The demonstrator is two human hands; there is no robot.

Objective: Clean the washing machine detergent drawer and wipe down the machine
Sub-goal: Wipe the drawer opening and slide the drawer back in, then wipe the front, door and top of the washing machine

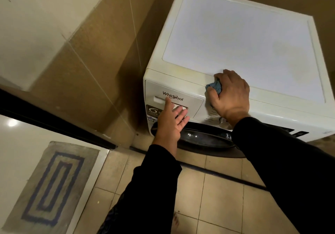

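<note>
Tiled utility corner, beige floor tiles (223,194) below, tan wall tiles (87,56) at 10 o'clock. White front-loading washing machine (244,40) filling the 1 to 3 o'clock area, flat top panel facing the camera. Detergent drawer (188,96) at the machine's upper front left corner, pushed in flush, brand lettering across its face. Left hand (171,121) reaching up from 6 o'clock, palm flat, fingers straight and slightly spread against the drawer's lower face and handle recess, gripping nothing. Right hand (230,96) just at 3 o'clock of the drawer, fingers curled round a crumpled blue cloth (214,87), pressing it on the front top edge of the machine above the control panel. Round control knob (223,120) partly hidden under the right wrist. Dark glass door (201,137) below both hands. Black sleeves on both arms. Grey mat (52,185) with dark blue rectangles at 8 o'clock, on a paler floor.
</note>
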